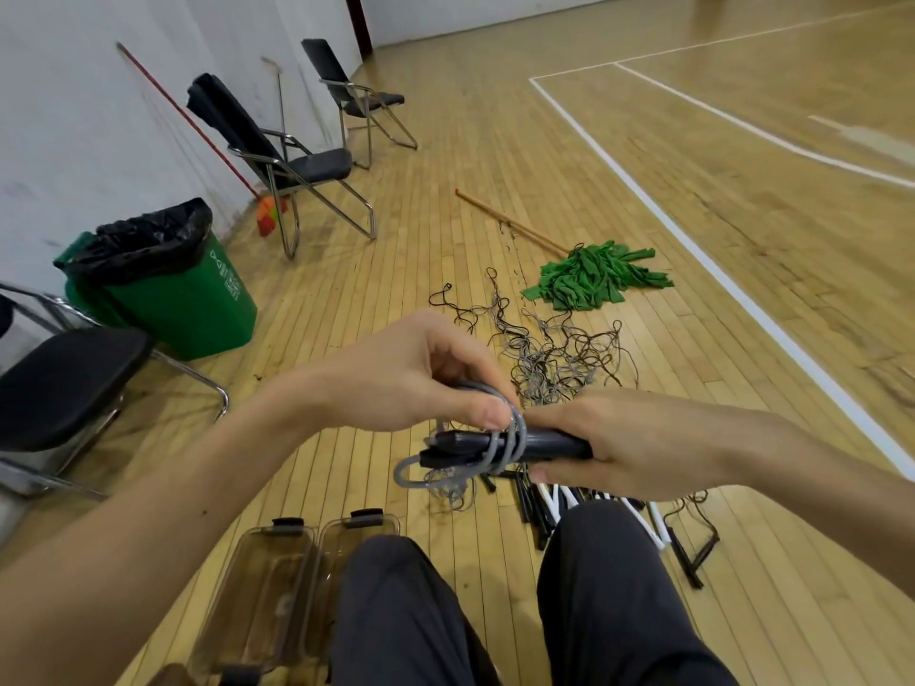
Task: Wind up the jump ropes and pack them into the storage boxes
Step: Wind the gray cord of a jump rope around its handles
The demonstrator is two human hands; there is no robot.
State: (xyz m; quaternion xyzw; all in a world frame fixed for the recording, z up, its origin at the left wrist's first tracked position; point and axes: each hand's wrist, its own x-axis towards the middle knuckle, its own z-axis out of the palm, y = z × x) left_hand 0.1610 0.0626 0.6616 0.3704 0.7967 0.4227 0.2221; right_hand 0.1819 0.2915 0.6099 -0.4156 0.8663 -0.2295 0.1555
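My right hand (638, 445) grips two black jump-rope handles (539, 445) side by side, held level above my knees. A grey rope (505, 438) is looped several times round those handles. My left hand (421, 373) pinches that grey rope just above the handles, fingers curled. One loop of the rope hangs free on the left. On the floor beyond lies a tangle of more ropes (554, 354), and a row of black and white handles (559, 507) shows under my right forearm. Two clear brown storage boxes (277, 576) stand open by my left knee.
A green mop (594, 277) with a wooden pole lies past the rope tangle. A green bin (163, 284) with a black liner and folding chairs (292, 160) stand along the white wall at left. My dark-trousered legs (495, 611) fill the foreground.
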